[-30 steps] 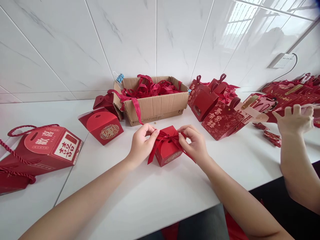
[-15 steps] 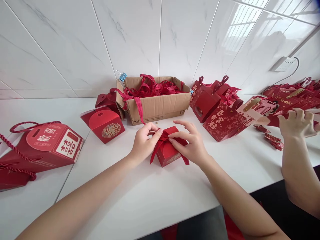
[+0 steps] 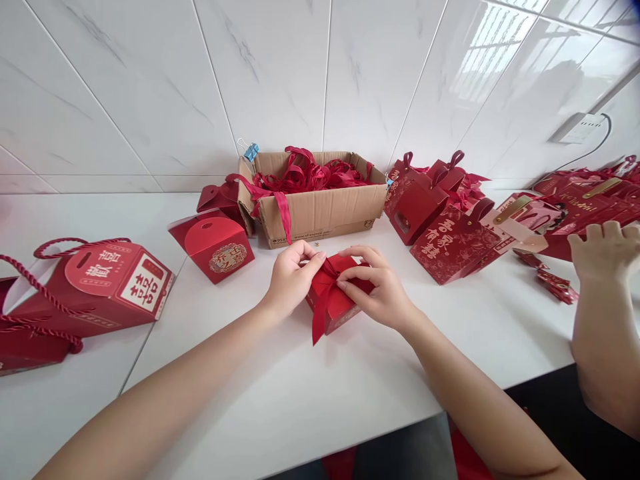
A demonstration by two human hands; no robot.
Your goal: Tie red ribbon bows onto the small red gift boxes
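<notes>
Head view: 2 hands, left (image 3: 291, 281) and right (image 3: 379, 288), pinch 1 ribbon bow (image 3: 325, 300) on 1 red box (image 3: 344, 309).

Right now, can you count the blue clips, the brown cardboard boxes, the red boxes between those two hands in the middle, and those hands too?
Blue clips: 2
Brown cardboard box: 1
Red box between the hands: 1
Hands in the middle, left hand and right hand: 2
Total: 6

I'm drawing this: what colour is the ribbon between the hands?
The ribbon is red, clearest in head view.
</notes>
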